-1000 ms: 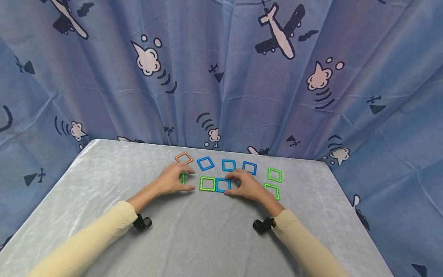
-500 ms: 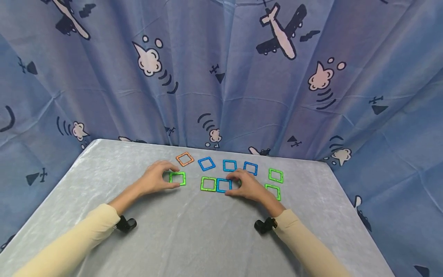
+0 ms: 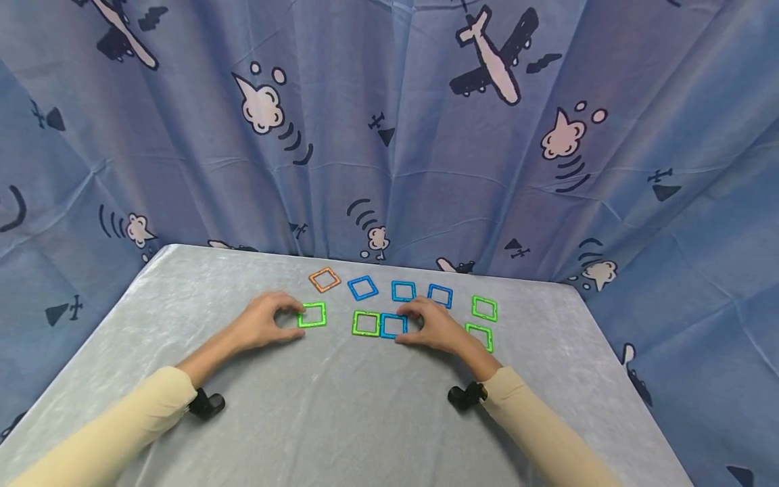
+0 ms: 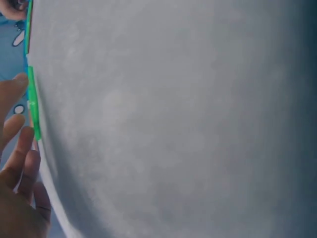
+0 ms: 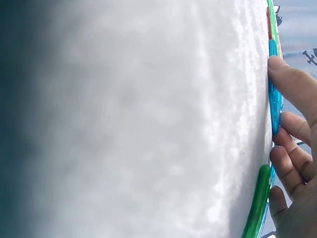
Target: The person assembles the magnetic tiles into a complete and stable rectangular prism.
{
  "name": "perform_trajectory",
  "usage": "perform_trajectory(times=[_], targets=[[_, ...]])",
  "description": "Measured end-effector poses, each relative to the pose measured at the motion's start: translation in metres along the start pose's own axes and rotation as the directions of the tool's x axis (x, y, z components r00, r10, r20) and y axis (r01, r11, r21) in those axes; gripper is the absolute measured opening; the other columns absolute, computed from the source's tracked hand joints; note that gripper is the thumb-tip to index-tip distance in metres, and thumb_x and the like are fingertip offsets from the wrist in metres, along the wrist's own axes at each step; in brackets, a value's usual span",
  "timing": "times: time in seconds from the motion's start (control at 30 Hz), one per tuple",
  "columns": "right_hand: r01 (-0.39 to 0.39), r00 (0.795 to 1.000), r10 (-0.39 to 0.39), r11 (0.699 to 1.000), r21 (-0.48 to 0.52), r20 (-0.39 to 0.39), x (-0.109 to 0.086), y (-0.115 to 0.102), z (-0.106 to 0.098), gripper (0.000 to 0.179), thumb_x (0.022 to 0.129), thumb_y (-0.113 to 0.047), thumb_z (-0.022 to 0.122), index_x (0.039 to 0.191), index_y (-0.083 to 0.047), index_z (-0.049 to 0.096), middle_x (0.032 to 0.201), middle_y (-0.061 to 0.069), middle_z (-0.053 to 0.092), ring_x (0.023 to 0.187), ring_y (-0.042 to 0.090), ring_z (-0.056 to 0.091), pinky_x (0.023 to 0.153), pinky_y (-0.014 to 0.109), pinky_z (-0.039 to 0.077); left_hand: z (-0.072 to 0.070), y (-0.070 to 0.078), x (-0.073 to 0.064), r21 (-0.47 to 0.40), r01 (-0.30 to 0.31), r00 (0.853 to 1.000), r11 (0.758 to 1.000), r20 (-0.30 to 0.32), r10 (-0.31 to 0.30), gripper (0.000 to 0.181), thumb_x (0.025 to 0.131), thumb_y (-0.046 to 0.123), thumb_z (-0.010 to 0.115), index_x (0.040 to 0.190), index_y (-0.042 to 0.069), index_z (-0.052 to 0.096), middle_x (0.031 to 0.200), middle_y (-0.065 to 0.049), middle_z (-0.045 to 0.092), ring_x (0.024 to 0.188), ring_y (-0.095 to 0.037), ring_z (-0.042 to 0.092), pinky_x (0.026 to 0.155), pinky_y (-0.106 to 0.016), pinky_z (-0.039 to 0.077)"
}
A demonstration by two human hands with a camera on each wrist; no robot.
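My right hand [image 3: 431,327] pinches a blue square magnetic tile [image 3: 389,337] flat on the table, its thumb at the near edge and a finger at the far edge. A green square tile [image 3: 365,335] lies against that tile's left side. My left hand [image 3: 263,322] is beside another green square tile [image 3: 324,314], thumb and fingers spread apart around its left edge. In the left wrist view, the fingertips [image 4: 21,78] stand near this green tile [image 4: 33,101], seen edge-on. In the right wrist view, the thumb [image 5: 278,64] touches the edge of the blue tile [image 5: 274,99].
Behind lie an orange tile [image 3: 314,285] and three blue tiles, one tilted [image 3: 353,291], one in the middle [image 3: 392,291], one partly behind my right hand [image 3: 451,298]. Two green tiles [image 3: 484,318] lie at the right. A patterned curtain [image 3: 389,135] hangs behind the table [image 3: 341,419].
My left hand has drawn the left green tile leftward, away from the middle pair, then slid back further left while the tile stayed. My right hand and the blue tile have kept their place.
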State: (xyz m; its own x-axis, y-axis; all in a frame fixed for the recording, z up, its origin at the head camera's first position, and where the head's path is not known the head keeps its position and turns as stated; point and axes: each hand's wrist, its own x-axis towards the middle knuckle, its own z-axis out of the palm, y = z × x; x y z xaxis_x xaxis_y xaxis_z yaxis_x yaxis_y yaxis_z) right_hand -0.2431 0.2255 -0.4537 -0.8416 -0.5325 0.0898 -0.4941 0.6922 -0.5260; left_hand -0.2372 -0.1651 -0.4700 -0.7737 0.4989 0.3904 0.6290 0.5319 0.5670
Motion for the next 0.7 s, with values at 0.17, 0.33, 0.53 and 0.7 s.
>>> perform_trajectory(times=[0.17,0.33,0.53,0.7], targets=[[0.007,1.000,-0.007,1.000,-0.003,-0.002,-0.001,0.000,0.000,0.050,0.080,-0.036,0.089,0.121,-0.012,0.073,0.109,0.001,0.063,0.097,0.019,0.057,0.086,0.042,0.049,0.004,-0.003,-0.001,-0.046,0.008,1.000,0.999,-0.020,-0.009,0.035,0.074,0.016,0.093,0.103,0.006,0.077,0.095,-0.002,0.069,0.084,-0.022,0.061,0.077,-0.041,0.050],[0.017,1.000,-0.018,1.000,-0.004,-0.008,-0.001,0.001,0.001,0.050,0.080,-0.035,0.090,0.120,-0.012,0.073,0.109,0.002,0.063,0.096,0.019,0.057,0.085,0.041,0.049,0.007,-0.003,0.002,-0.068,0.032,0.999,0.997,-0.027,-0.034,0.031,0.073,0.015,0.093,0.100,0.008,0.078,0.089,-0.002,0.066,0.079,-0.023,0.058,0.071,-0.038,0.048],[0.016,1.000,-0.016,1.000,-0.011,-0.004,0.000,0.001,0.001,0.050,0.080,-0.037,0.089,0.120,-0.013,0.073,0.110,0.002,0.063,0.097,0.019,0.057,0.085,0.041,0.049,0.010,-0.003,0.003,-0.053,0.068,0.998,0.996,-0.001,-0.068,0.023,0.074,0.015,0.093,0.092,0.011,0.079,0.084,0.001,0.062,0.076,-0.020,0.054,0.068,-0.034,0.045],[0.008,1.000,-0.008,1.000,-0.016,0.001,0.000,0.001,0.001,0.051,0.080,-0.037,0.089,0.121,-0.013,0.072,0.111,0.002,0.063,0.097,0.019,0.057,0.086,0.042,0.049,0.013,-0.003,0.004,-0.040,0.066,0.998,0.997,0.003,-0.066,0.019,0.075,0.013,0.092,0.089,0.013,0.079,0.082,0.002,0.061,0.074,-0.018,0.053,0.066,-0.031,0.044]])
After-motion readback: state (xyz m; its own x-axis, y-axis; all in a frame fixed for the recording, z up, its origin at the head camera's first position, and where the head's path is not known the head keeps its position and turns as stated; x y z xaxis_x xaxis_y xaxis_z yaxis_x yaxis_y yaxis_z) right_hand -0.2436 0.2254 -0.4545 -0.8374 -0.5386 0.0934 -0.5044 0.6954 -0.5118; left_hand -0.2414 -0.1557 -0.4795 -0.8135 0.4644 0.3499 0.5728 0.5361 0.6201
